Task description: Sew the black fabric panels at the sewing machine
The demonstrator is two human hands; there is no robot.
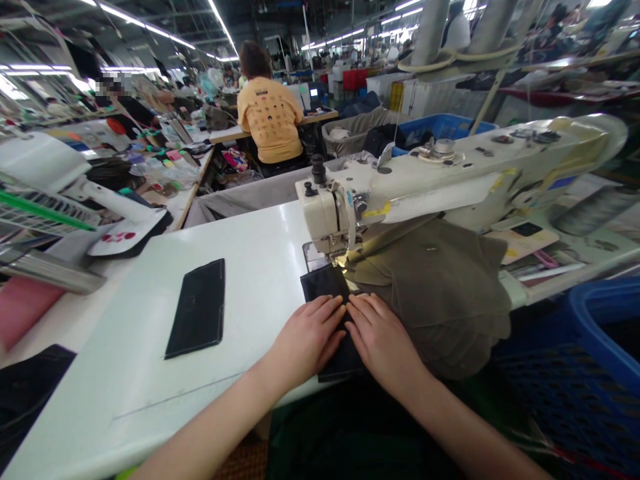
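Observation:
A black piece of fabric (320, 284) lies on the sewing table, its far end beneath the needle area of a white sewing machine (325, 207). My left hand (311, 331) rests on this fabric from above, fingers stretched forward and together. Beside it, my right hand (384, 333) lies with extended fingers on the fabric's right side, the fingertips of both hands nearly meeting. Neither hand visibly pinches the cloth. Olive-brown cloth (440, 280) is bunched to the right, by the machine. To the left, a separate black fabric panel (199, 310) lies flat on the table.
A blue plastic basket (565, 360) stands at the right, close to my right arm. Dark cloth (30, 393) lies at the lower left. Beyond the table are fabric-lined bins (240, 200) and a seated person in a yellow shirt (270, 120).

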